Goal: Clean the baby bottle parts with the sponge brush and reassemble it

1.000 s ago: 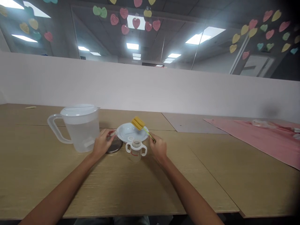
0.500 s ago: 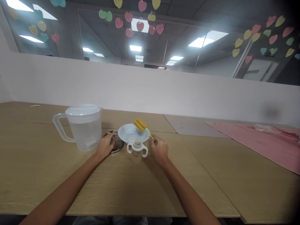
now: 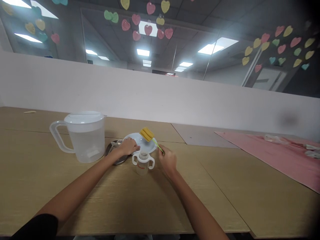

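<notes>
A plastic pitcher (image 3: pixel 86 141) and a metal lid (image 3: pixel 113 156) sit leftmost. The left hand (image 3: pixel 128 147) lies open at the rim of a white plate (image 3: pixel 148 144), gripping nothing, just behind a two-handled cup (image 3: pixel 143 163). The right hand (image 3: pixel 167 161) pinches a sponge brush (image 3: pixel 147 134) by its green handle — so any further grip calls for the left hand.

Your left hand (image 3: pixel 128 146) lies palm down, fingers stretched out, just behind and left of the two-handled cup (image 3: pixel 143 163), with your forearm (image 3: pixel 82 196) angling in from a dark sleeve (image 3: pixel 35 226). Your right hand (image 3: pixel 168 162), just right of the cup, curls its fingers into a pinch.
</notes>
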Tool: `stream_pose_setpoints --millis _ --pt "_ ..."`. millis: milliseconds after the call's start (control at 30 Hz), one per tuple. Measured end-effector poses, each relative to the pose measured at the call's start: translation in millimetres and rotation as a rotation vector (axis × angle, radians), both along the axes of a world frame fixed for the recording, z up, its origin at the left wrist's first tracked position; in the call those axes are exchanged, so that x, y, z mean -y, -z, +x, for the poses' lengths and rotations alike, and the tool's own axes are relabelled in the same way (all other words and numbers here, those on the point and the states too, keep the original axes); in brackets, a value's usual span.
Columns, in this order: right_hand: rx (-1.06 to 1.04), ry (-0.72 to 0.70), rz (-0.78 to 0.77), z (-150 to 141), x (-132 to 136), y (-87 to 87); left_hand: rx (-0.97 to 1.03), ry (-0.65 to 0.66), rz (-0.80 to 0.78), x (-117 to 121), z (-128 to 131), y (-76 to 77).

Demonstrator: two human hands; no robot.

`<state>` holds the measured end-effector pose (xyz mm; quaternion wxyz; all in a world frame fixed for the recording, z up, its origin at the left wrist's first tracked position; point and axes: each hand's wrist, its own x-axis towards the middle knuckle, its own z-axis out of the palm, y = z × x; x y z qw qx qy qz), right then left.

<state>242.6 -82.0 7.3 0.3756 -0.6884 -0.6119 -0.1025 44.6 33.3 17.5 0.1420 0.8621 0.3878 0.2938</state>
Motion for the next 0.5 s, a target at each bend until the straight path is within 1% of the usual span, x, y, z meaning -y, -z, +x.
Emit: stream_pose_setpoints --millis 133,267,333,400,500 --pt "0.010 -0.006 -0.003 -0.3 -0.1 -0.1 -0.152 0.001 -0.055 -11.8 10.9 -1.6" --pt "0.008 0.009 -0.010 -1.0 0.3 -1.3 -0.176 0.025 -0.049 -11.1 11.0 -9.5" --pt "0.007 0.017 -0.010 -0.9 0.4 -2.2 -0.157 0.032 -0.025 -4.9 6.8 -13.4" --pt "0.003 0.017 -0.005 -0.5 0.3 -2.9 -0.095 0.025 0.022 4.4 -0.7 -14.1" --pt "0.006 0.000 0.015 -0.9 0.3 -2.4 0.100 -0.025 0.128 21.3 -15.5 -6.9"
